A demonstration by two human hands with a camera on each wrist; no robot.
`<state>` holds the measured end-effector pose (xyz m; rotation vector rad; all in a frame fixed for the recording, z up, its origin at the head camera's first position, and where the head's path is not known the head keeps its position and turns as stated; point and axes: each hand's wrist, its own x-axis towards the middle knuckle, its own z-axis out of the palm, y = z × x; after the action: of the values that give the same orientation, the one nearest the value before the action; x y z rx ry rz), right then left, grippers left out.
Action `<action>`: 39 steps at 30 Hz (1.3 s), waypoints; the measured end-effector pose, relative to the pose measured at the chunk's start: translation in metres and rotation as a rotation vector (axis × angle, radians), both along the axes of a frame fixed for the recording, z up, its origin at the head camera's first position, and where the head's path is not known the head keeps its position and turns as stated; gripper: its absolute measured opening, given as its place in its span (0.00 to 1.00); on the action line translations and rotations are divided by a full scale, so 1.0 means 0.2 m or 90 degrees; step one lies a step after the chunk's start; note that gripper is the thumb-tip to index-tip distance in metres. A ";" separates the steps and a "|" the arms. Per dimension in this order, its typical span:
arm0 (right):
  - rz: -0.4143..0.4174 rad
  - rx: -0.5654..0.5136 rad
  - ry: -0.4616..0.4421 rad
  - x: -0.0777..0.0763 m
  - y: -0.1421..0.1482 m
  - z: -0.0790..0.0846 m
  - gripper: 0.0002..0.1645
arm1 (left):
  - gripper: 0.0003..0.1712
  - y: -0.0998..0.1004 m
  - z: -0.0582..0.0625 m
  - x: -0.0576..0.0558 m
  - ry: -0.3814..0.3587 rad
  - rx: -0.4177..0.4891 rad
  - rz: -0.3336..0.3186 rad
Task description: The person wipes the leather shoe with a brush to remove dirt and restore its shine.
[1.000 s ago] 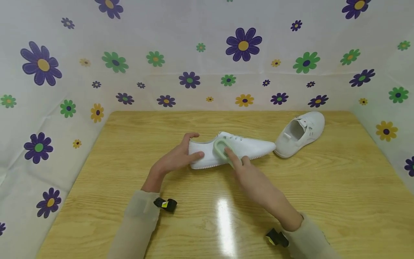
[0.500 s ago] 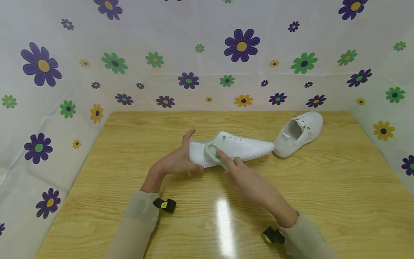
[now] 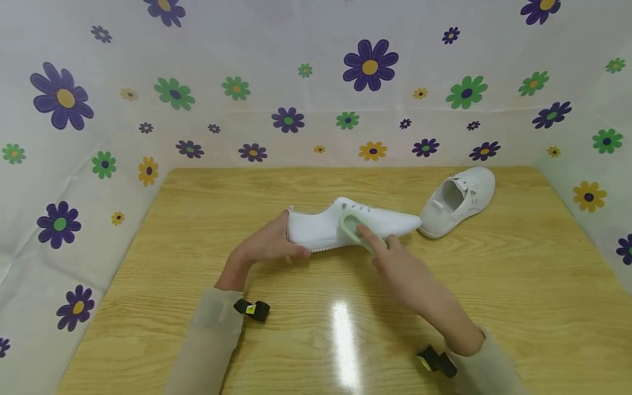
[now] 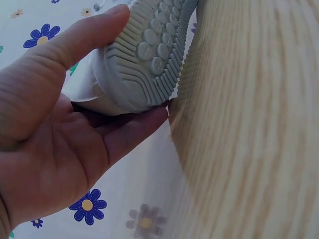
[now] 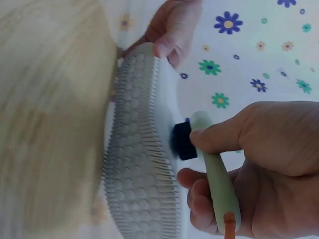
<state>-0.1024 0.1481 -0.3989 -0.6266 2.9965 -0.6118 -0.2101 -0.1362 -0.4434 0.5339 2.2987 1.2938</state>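
Observation:
A white lace-up shoe (image 3: 316, 227) is tipped on the table, its side facing up and its toe to the right. My left hand (image 3: 269, 238) grips the heel, with the thumb by the sole edge; in the left wrist view the thumb lies along the ridged sole (image 4: 159, 40). A pale green brush (image 3: 344, 220) is in my right hand (image 3: 407, 274), the index finger on top of its head. Dark bristles (image 5: 184, 141) face the shoe's side in the right wrist view, where fingers curl near the handle (image 5: 223, 191).
Another white shoe (image 3: 436, 222) stands at the back right, its heel by the first shoe's toe. A flower-printed sheet (image 3: 316, 137) rises behind and beside the wooden table (image 3: 296, 329).
The brush slid left toward the heel, then back right toward the toe. My left thumb went from the shoe's side down to the sole edge, and the left fingers dropped behind the heel.

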 end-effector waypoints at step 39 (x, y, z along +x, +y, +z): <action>0.036 -0.020 0.010 -0.02 -0.11 -0.06 0.41 | 0.44 0.01 -0.01 -0.01 0.024 0.017 -0.022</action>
<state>-0.1070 0.1270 -0.4116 -0.7177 2.9770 -0.6550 -0.2111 -0.1352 -0.4461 0.6099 2.2955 1.3096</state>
